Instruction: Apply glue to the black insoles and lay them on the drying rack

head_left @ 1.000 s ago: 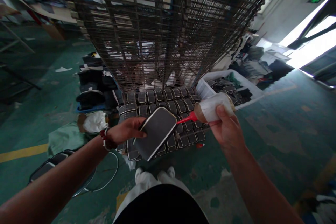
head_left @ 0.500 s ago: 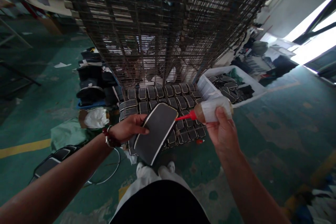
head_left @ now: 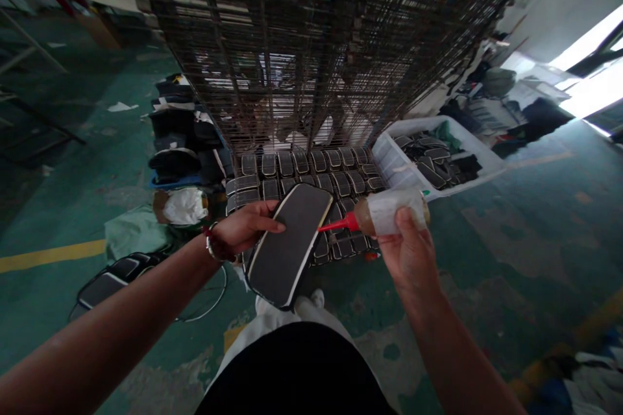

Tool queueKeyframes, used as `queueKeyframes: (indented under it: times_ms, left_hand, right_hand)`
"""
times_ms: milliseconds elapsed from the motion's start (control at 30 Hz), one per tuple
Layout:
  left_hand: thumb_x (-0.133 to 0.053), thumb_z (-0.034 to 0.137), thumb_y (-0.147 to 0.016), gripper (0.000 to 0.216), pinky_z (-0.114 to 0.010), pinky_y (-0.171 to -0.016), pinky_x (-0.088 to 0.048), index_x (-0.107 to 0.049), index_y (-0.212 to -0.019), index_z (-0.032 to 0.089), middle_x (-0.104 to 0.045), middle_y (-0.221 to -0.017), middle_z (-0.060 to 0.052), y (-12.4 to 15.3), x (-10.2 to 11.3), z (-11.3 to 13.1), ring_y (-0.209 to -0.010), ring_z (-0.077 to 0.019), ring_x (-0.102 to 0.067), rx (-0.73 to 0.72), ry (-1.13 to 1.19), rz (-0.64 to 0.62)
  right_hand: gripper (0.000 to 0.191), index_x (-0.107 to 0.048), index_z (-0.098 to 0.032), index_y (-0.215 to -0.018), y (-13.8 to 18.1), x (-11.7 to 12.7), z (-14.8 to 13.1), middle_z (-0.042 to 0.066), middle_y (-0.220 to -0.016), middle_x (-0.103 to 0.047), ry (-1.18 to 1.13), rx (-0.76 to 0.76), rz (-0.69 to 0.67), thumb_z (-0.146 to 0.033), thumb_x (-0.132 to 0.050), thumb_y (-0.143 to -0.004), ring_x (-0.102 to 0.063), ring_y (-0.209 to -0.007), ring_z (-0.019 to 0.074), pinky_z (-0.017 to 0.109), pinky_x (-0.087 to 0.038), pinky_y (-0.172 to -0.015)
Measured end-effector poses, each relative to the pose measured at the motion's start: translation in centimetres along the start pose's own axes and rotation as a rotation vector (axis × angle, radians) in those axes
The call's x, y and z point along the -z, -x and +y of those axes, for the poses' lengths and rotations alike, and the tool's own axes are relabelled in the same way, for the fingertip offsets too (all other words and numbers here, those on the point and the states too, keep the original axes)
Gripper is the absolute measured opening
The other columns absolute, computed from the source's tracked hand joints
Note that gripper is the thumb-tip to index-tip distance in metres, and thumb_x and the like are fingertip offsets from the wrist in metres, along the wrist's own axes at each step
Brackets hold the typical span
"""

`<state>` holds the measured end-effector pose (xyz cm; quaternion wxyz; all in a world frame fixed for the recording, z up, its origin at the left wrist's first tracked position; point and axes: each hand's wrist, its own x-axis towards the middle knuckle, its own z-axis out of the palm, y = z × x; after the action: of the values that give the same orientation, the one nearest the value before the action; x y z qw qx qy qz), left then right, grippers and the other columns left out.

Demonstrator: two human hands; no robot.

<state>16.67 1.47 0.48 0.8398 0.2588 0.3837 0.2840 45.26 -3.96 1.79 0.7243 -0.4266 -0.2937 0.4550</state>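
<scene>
A dark grey padded panel with a pale line along its edges is gripped at its left side by my left hand, thumb on top and the other fingers hidden beneath. My right hand is wrapped around a squeeze bottle with a white wrapping and brownish contents. Its red nozzle points left, and the tip is at the panel's right edge. Below and behind them, rows of similar smaller dark panels lie on the rack's lowest shelf.
A tall wire rack rises in front of me. At right stands a white crate of dark pieces. Stacked black items, an open box with white lining and green cloth lie at left on the green floor.
The nozzle tip has slid down along the panel's right edge, from near its upper corner. The panel has turned slightly more upright. Both hands keep their holds, and the camera view has shifted a little.
</scene>
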Motion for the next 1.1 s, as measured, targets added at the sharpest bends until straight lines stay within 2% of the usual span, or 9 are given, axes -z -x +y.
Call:
queueKeyframes:
  times_ms: [233,467,600,800,967,1100]
  left_hand:
    - [-0.080,0.005,-0.068,0.035,-0.038,-0.069,-0.062,-0.078,-0.103,0.008,-0.081,-0.092,-0.018,-0.6,0.6,-0.2,-0.073,-0.0281,-0.077,-0.031,-0.024,-0.006]
    - [-0.072,0.002,-0.072,0.033,-0.040,-0.070,-0.062,-0.076,-0.104,0.007,-0.080,-0.091,-0.018,-1.0,0.6,-0.2,-0.070,-0.0277,-0.077,-0.029,0.025,0.021]
    - [-0.070,0.003,-0.072,0.028,-0.037,-0.067,-0.064,-0.074,-0.100,0.007,-0.080,-0.084,-0.017,-1.2,0.8,-0.1,-0.069,-0.0266,-0.077,-0.034,0.021,0.069]
    - [-0.064,0.001,-0.075,0.033,-0.035,-0.066,-0.064,-0.073,-0.106,0.006,-0.079,-0.079,-0.014,-1.5,0.9,0.4,-0.065,-0.0232,-0.076,0.003,0.035,0.157]
    - [-0.057,0.000,-0.079,0.039,-0.037,-0.064,-0.064,-0.072,-0.114,0.004,-0.079,-0.077,-0.015,-1.7,0.9,0.8,-0.061,-0.0241,-0.075,0.028,0.127,0.245]
    - [-0.054,0.000,-0.081,0.043,-0.036,-0.063,-0.065,-0.069,-0.122,0.003,-0.078,-0.074,-0.013,-1.7,0.8,1.1,-0.059,-0.0236,-0.075,0.069,0.214,0.333]
  right_hand:
    - [0.038,-0.075,-0.026,-0.109,1.3,-0.6,0.3,0.005,-0.100,-0.078,0.043,-0.018,-0.019,-0.044,-0.088,-0.079,-0.074,-0.100,0.0238,0.040,-0.062,-0.090]
    - [0.047,-0.073,-0.026,-0.119,2.1,-0.9,0.5,0.007,-0.101,-0.078,0.068,-0.002,-0.084,-0.047,-0.087,-0.079,-0.075,-0.103,0.0272,0.050,-0.056,-0.105]
    - [0.043,-0.074,-0.027,-0.116,2.4,-0.9,0.6,0.007,-0.104,-0.078,0.071,0.010,-0.132,-0.044,-0.088,-0.078,-0.075,-0.105,0.0270,0.050,-0.055,-0.107]
    - [0.038,-0.074,-0.027,-0.113,3.0,-1.0,0.6,0.007,-0.099,-0.079,0.064,0.032,-0.242,-0.038,-0.086,-0.079,-0.074,-0.110,0.0304,0.056,-0.054,-0.107]
    - [0.043,-0.071,-0.028,-0.115,3.4,-0.9,0.8,0.008,-0.103,-0.078,0.076,0.041,-0.243,-0.040,-0.087,-0.077,-0.071,-0.117,0.0322,0.058,-0.054,-0.106]
    - [0.047,-0.070,-0.027,-0.118,3.4,-0.9,0.9,0.008,-0.105,-0.077,0.090,0.021,-0.213,-0.042,-0.086,-0.076,-0.072,-0.114,0.0329,0.059,-0.054,-0.106]
